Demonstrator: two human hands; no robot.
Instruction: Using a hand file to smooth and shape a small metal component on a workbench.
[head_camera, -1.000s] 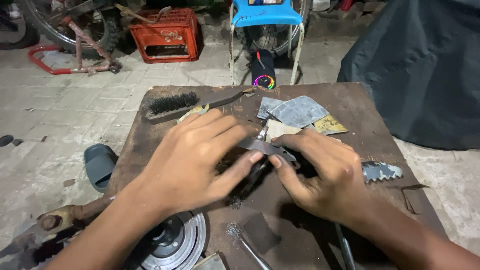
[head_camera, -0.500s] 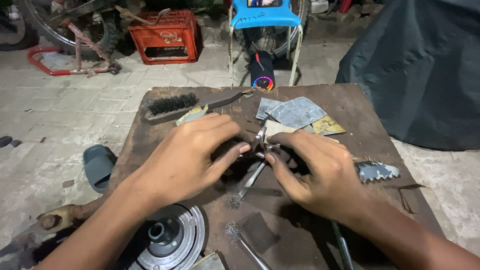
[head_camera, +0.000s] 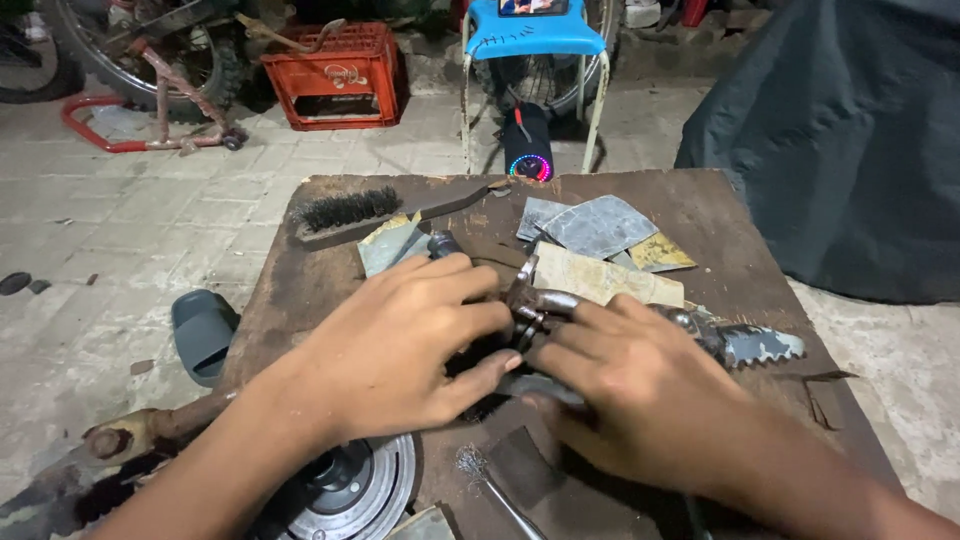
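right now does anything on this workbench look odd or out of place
Mostly the toothed metal blade at the right: its surface is blotchy and worn. Torn sandpaper sheets lie loosely overlapped behind the left hand and right hand, which cover a small metal part.

small grey metal part (head_camera: 528, 300), upright, mid-board, mostly hidden

My bench = dark, stained wooden board (head_camera: 700, 205) sitting on pale paved floor (head_camera: 120, 250). On it: wire brush (head_camera: 350, 212) at 11 o'clock, handle toward 1. Sandpaper scraps (head_camera: 600, 225) at 12–1, grey + yellowish, overlapping. Toothed metal piece (head_camera: 760, 347) at 3, near edge. Small dark scrap (head_camera: 520, 465) + thin metal rod (head_camera: 500, 498) at 6. Round metal hub (head_camera: 350, 490) at 7, by the board's corner. Grey slipper (head_camera: 203, 332) on floor at 9, just beside board.
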